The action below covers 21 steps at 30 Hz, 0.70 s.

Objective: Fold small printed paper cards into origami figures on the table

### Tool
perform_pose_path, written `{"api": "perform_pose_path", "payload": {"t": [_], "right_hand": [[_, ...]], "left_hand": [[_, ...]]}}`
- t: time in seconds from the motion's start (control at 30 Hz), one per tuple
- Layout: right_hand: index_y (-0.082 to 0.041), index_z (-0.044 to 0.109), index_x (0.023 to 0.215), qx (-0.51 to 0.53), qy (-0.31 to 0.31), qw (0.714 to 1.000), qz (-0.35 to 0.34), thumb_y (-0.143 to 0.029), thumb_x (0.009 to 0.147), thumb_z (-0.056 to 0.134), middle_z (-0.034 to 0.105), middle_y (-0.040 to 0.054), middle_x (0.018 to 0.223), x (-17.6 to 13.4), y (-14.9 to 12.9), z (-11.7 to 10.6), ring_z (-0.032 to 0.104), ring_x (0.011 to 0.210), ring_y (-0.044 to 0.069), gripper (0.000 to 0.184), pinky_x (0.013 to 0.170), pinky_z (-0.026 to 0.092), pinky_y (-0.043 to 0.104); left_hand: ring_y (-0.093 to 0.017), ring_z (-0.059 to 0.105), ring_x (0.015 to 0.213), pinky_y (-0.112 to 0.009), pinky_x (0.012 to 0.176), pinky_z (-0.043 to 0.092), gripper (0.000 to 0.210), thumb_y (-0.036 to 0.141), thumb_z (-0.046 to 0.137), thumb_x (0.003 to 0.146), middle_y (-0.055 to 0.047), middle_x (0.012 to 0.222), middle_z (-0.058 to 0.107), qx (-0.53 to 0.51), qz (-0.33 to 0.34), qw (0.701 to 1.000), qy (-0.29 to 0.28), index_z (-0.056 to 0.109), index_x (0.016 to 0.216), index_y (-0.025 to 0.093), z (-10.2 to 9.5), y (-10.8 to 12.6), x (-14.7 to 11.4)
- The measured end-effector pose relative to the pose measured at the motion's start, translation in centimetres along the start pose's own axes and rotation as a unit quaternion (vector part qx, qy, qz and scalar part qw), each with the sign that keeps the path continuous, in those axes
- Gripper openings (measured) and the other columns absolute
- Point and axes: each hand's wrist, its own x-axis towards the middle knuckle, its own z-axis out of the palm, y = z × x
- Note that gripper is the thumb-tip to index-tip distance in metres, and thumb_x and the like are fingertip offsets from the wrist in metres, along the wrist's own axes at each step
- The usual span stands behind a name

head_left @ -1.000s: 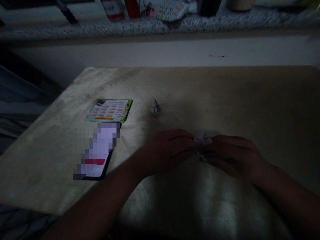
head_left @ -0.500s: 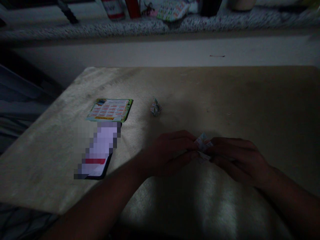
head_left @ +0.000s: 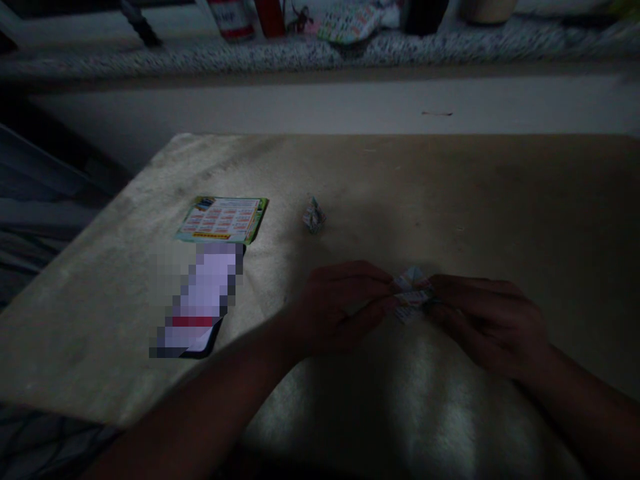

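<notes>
Head cam: forearms enter from lower L & lower R, angled inward over the desk [head_left: 475,200]. L hand [head_left: 345,303] is back-up, fingers pointing right, thumb underneath, pinched narrow on the left edge of the folded paper [head_left: 413,297]. R hand [head_left: 500,327] mirrors it, fingers pointing left, closed on the right edge. Paper sits btwn the fingertips; can't tell if it touches the desk. Phone [head_left: 207,300], screen pixelated, lies L of the L hand; printed card [head_left: 223,219] just beyond. Farther back, 2nd paper piece [head_left: 314,217], crumpled-looking. Beyond: speckled ledge [head_left: 280,57] w/ red container [head_left: 270,17].
</notes>
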Motion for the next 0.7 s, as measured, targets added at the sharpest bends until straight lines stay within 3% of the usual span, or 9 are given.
{"api": "perform_pose_path", "payload": {"t": [0.2, 0.33, 0.5, 0.7], "right_hand": [[-0.025, 0.075, 0.094, 0.008, 0.093, 0.992, 0.091, -0.008, 0.083, 0.075, 0.082, 0.0, 0.09, -0.3, -0.1, 0.4, 0.077, 0.074, 0.014, 0.02, 0.067, 0.062, 0.02], [-0.028, 0.076, 0.091, -0.012, 0.144, 0.98, 0.14, -0.012, 0.081, 0.078, 0.082, -0.0032, 0.083, -0.4, -0.3, 0.7, 0.076, 0.065, 0.012, 0.018, 0.059, 0.061, 0.018], [-0.028, 0.076, 0.089, -0.006, 0.166, 0.971, 0.171, -0.014, 0.083, 0.078, 0.081, -0.0039, 0.077, -0.2, -0.7, 1.1, 0.075, 0.061, 0.011, 0.015, 0.055, 0.059, 0.017], [-0.025, 0.073, 0.079, 0.042, 0.172, 0.964, 0.199, -0.01, 0.082, 0.075, 0.079, -0.0034, 0.07, 0.0, -1.2, 1.3, 0.074, 0.057, 0.012, 0.016, 0.054, 0.06, 0.017]], "left_hand": [[-0.013, 0.076, 0.081, -0.019, 0.076, 0.06, 0.012, 0.012, 0.073, 0.086, -0.009, 0.091, 0.08, -0.03, -0.083, 0.994, 0.065, 0.076, 0.097, 0.012, 0.4, 0.4, 0.0], [-0.012, 0.077, 0.082, -0.017, 0.077, 0.061, 0.024, 0.015, 0.078, 0.083, -0.003, 0.093, 0.081, -0.038, -0.189, 0.976, 0.104, 0.075, 0.107, 0.018, 1.0, 0.9, -0.5], [-0.012, 0.078, 0.074, -0.016, 0.07, 0.061, 0.024, 0.02, 0.082, 0.079, 0.0, 0.083, 0.081, -0.103, -0.291, 0.939, 0.154, 0.075, 0.102, 0.02, 1.6, 1.5, -0.3], [-0.015, 0.077, 0.07, -0.021, 0.066, 0.062, 0.024, 0.024, 0.083, 0.077, -0.002, 0.078, 0.081, -0.145, -0.346, 0.912, 0.164, 0.075, 0.099, 0.017, 1.6, 2.1, 0.2]]}}
